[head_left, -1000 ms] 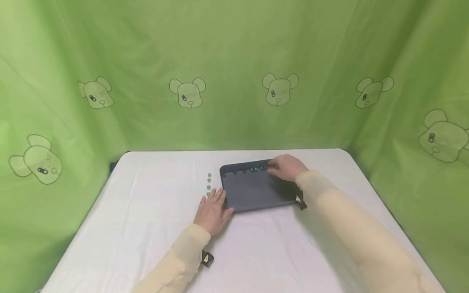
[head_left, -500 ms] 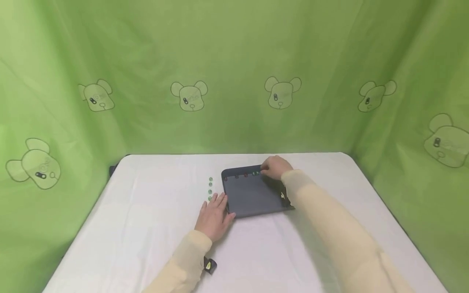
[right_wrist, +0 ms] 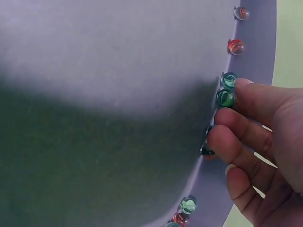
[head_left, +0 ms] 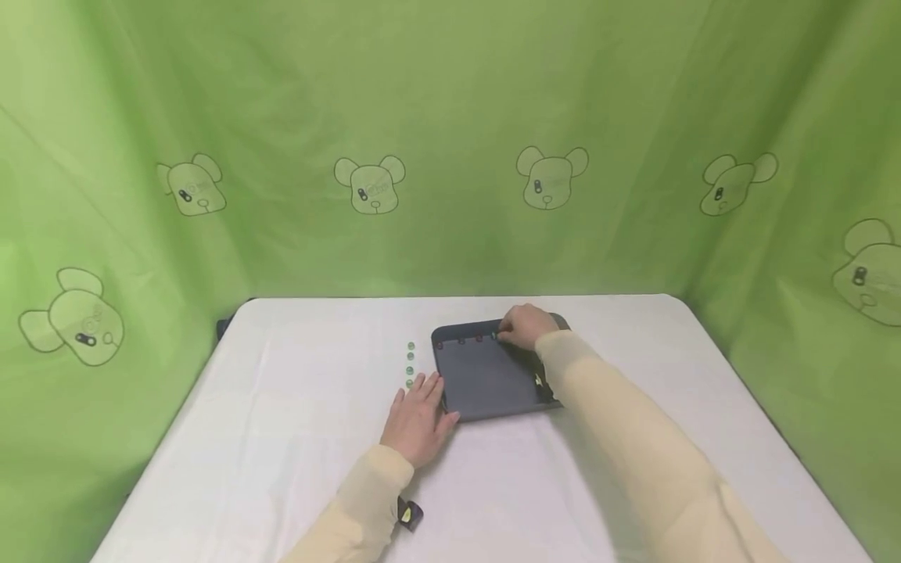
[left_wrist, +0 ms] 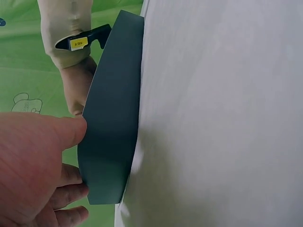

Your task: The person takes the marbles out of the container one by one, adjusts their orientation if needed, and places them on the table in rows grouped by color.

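Note:
In the head view a dark grey tray (head_left: 482,383) lies on the white table. Beside its left front corner rests my left hand (head_left: 417,428), fingers extended along the side and thumb at the front edge. The left wrist view shows fingertips against the tray's wall (left_wrist: 113,109). At the tray's far wall, my right hand (head_left: 528,327) reaches among a row of glass marbles. Its thumb and index finger pinch a green marble (right_wrist: 226,98), with another green marble (right_wrist: 229,80) touching it. Dark marbles (right_wrist: 208,150) are partly hidden under the other fingers.
Left of the tray, several green marbles (head_left: 411,356) form a line on the white tablecloth (head_left: 317,391). Along the far wall sit reddish marbles (right_wrist: 236,47); more marbles (right_wrist: 188,205) lie in the tray's corner. A green curtain (head_left: 450,234) encloses the table.
My right hand has moved left along the tray's far wall, from near the right corner to the green marbles. The left hand stays at the tray's corner.

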Available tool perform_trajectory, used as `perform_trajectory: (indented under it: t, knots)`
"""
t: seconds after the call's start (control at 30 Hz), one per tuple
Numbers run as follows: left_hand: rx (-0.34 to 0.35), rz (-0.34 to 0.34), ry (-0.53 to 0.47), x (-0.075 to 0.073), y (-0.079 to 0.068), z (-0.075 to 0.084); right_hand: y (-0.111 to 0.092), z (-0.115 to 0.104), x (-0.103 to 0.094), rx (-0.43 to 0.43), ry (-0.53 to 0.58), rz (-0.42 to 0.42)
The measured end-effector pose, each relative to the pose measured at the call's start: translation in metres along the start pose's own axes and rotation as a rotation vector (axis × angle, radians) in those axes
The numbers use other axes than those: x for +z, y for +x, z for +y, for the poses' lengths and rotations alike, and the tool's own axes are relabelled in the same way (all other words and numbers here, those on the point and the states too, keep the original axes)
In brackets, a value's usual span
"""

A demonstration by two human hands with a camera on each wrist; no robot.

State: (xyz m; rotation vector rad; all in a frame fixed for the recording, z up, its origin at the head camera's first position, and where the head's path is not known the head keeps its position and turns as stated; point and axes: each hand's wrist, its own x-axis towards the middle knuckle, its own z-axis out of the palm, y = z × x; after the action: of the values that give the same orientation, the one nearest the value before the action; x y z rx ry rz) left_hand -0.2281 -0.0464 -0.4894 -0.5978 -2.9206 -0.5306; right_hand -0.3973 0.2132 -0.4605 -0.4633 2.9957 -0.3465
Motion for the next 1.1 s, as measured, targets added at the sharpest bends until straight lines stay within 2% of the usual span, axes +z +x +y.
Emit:
perform_trajectory:
  t: [0.37,0.83,1.0,1.1]
  knots:
    - [0.004,-0.001,-0.004,0.001,-0.004,0.002,-0.004,0.0,0.006,0.012,-0.039,-0.009]
    - [0.023,0.011,0.003,0.001,0.003,-0.001,-0.009,-0.005,-0.007,0.032,-0.081,-0.067]
    - [0.004,-0.014,-0.001,-0.002,0.002,-0.003,-0.011,-0.007,-0.008,0.032,-0.05,-0.081]
    - [-0.014,-0.017,-0.013,-0.009,0.002,-0.007,-0.015,-0.009,-0.011,0.001,-0.014,-0.069]
